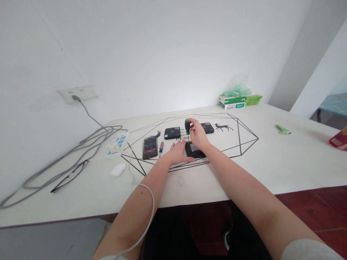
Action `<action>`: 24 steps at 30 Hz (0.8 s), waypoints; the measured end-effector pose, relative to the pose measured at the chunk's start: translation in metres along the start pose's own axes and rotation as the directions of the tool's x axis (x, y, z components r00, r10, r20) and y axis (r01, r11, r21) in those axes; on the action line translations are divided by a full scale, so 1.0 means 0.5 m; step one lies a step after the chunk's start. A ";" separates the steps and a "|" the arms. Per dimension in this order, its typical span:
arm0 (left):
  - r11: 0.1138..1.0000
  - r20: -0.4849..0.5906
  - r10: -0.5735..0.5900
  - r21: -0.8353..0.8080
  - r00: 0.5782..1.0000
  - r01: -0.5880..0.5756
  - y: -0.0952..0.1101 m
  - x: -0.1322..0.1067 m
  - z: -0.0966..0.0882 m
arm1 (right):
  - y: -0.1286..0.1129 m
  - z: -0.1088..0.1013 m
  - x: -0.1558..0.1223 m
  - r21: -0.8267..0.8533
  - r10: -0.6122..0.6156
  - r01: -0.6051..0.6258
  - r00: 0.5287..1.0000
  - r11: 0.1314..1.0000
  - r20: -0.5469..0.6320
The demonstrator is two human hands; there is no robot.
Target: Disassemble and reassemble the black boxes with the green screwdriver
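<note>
Here, rested the left grip (178,151), spread flat, at the left edge of a black box (195,151) on the desk (271,162); clamped the right grip (198,133) on an upright screwdriver (187,126) over its far left corner; saw two flat cases (172,133) beyond.

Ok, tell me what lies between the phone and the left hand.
In the head view, a loose screwdriver lies between the phone and the left hand.

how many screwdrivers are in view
2: a green screwdriver in the right hand, and a second screwdriver lying on the table, left of the left hand.
</note>
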State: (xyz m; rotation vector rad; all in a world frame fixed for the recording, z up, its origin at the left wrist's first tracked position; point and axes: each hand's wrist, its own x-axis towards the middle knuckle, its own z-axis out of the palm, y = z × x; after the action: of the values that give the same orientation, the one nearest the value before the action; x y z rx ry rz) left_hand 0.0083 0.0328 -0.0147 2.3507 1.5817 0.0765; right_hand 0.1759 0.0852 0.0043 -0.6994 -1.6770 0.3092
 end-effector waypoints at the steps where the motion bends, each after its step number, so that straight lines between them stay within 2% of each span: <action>1: 1.000 0.002 -0.002 0.001 1.000 0.002 0.000 0.000 0.000 | -0.003 0.000 0.001 0.013 0.029 -0.029 1.000 0.999 -0.004; 4: 1.000 0.001 -0.002 0.001 1.000 0.002 0.002 0.000 0.000 | -0.013 0.000 0.001 0.055 0.082 -0.082 0.997 0.995 -0.006; 10: 1.000 -0.012 0.011 0.001 1.000 -0.011 0.005 -0.003 -0.004 | -0.017 0.012 0.004 0.060 0.099 -0.101 0.995 0.993 0.027; 15: 1.000 -0.010 0.007 0.002 1.000 -0.007 0.004 -0.004 -0.004 | -0.012 0.011 0.009 -0.060 0.011 -0.016 0.997 0.998 -0.070; 24: 1.000 -0.008 -0.001 0.019 1.000 0.001 -0.002 0.000 0.001 | -0.004 0.007 0.008 -0.034 -0.018 0.017 0.999 0.999 -0.027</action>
State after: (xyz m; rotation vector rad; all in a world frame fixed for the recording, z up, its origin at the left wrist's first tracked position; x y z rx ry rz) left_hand 0.0074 0.0333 -0.0154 2.3675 1.5942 0.0713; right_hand 0.1718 0.0866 0.0079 -0.7108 -1.6647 0.2580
